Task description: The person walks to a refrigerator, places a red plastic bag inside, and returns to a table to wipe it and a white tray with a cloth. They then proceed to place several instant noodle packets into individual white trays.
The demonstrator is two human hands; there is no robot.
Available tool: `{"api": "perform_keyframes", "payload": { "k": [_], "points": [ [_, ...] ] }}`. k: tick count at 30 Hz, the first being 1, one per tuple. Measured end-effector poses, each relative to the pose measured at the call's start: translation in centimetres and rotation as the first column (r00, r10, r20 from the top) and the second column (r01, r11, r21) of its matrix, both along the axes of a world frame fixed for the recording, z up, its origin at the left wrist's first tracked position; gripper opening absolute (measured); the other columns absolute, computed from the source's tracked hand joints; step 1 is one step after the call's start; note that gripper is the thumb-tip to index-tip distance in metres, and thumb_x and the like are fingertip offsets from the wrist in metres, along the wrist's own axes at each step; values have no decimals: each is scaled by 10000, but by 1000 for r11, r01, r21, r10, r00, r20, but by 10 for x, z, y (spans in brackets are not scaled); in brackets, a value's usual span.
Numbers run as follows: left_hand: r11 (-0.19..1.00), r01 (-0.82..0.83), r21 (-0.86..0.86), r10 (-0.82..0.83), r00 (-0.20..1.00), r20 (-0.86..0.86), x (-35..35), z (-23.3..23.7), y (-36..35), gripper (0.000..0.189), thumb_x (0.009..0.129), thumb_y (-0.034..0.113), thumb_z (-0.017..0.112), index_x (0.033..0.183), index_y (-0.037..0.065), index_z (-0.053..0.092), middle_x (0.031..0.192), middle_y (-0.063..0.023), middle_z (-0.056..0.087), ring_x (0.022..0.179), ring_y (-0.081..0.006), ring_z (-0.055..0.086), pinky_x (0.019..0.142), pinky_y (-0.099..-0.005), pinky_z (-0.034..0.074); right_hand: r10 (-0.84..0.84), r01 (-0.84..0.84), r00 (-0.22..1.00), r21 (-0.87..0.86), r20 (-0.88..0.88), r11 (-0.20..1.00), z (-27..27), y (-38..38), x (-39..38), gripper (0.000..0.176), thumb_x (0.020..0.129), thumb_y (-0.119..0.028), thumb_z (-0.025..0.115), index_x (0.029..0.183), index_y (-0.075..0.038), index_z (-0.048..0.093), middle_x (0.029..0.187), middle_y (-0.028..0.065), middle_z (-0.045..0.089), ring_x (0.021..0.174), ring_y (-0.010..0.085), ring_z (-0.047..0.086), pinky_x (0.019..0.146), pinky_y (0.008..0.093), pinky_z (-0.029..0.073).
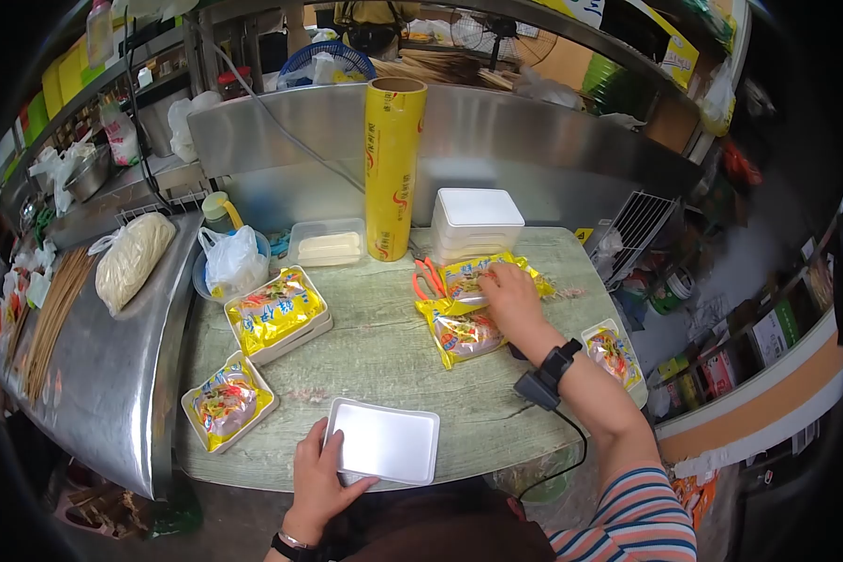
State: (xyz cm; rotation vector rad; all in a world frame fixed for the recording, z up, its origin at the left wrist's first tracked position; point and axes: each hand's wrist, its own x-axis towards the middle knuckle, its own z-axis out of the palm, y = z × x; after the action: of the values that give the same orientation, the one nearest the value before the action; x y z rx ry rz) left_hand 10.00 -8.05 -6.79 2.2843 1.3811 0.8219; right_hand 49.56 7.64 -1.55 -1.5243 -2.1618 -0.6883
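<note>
My left hand (320, 476) grips the near left corner of a shallow white tray (384, 440), thumb along the near rim and fingers over the left side. No contents show in that tray. Farther back on the right, my right hand (513, 298) has its fingers closed on a yellow food packet (464, 281); its fingertips are partly hidden. A second yellow packet (465, 335) lies just in front of it, partly under my wrist. Orange-handled scissors (428, 278) lie left of the packets. Behind them is a stack of white trays (479, 225).
Packets lie in white trays at left (276, 309), front left (225, 405) and far right (613, 354). A tall yellow film roll (395, 169) stands at the back, beside a clear container (328, 244). A cable hangs from my right wrist. A metal counter (112, 375) adjoins on the left.
</note>
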Motion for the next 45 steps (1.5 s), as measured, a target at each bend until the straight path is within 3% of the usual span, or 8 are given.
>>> {"api": "perform_keyframes", "payload": {
  "k": [11,13,16,23,25,33,37,45],
  "points": [
    [995,-90,-43,98,967,236,-7,17,7,740,794,338,800,1356,-18,476,1440,-240,424,1230,-378,502,1010,-491,449,434,-424,889,96,-144,901,62,-92,-57,227,718,-100,713,941,-135,702,941,4,646,874,207,602,755,347,455],
    [741,476,-474,375,293,880,6,46,13,644,912,277,692,1423,6,409,1472,-197,415,1281,-330,511,1036,-466,460,545,-538,829,91,-125,838,62,-120,-91,253,708,-106,720,959,-139,705,957,-7,642,880,188,604,760,329,451],
    [682,617,-392,464,48,885,25,49,15,528,978,183,617,1432,21,401,1411,-143,511,1253,-226,554,1039,-394,477,688,-683,720,81,-96,726,40,-144,-134,278,717,-121,714,994,-131,703,995,-14,645,900,161,615,764,301,460],
    [741,423,-522,534,100,840,-3,35,2,442,908,32,690,1322,34,536,1247,-86,653,1108,-194,647,983,-362,513,506,-645,620,-21,-600,764,24,-145,-136,609,700,-319,865,1204,-97,603,1238,92,591,1067,240,596,870,371,480],
    [797,403,-451,485,20,874,3,33,0,412,897,25,700,1287,42,568,1267,-91,648,1125,-197,639,993,-361,504,-199,-734,145,-241,-969,635,23,-136,-142,570,744,-258,847,1212,-62,589,1240,87,589,1099,204,585,895,353,480],
    [772,554,-312,323,82,943,-28,54,4,806,804,187,810,1465,68,365,1348,-99,552,1277,-252,517,1086,-396,401,-324,-845,104,-255,-940,470,39,-115,-141,191,892,-67,724,1060,-1,659,966,7,663,917,69,598,810,228,487],
    [853,308,-421,154,623,767,-34,63,8,693,814,265,800,1381,35,474,1277,-87,596,1239,-210,545,1105,-376,375,-484,-905,78,-266,-872,334,52,-124,-151,187,888,-82,731,1047,-2,672,968,-2,667,899,64,598,806,229,485],
    [746,327,-580,488,324,810,-8,44,-13,150,958,99,656,1078,11,654,997,-55,697,883,-100,654,786,-245,524,-594,-927,43,-254,-803,277,31,-140,-160,226,944,-159,682,1098,6,662,978,17,677,901,66,605,812,231,488]
  ]
}}
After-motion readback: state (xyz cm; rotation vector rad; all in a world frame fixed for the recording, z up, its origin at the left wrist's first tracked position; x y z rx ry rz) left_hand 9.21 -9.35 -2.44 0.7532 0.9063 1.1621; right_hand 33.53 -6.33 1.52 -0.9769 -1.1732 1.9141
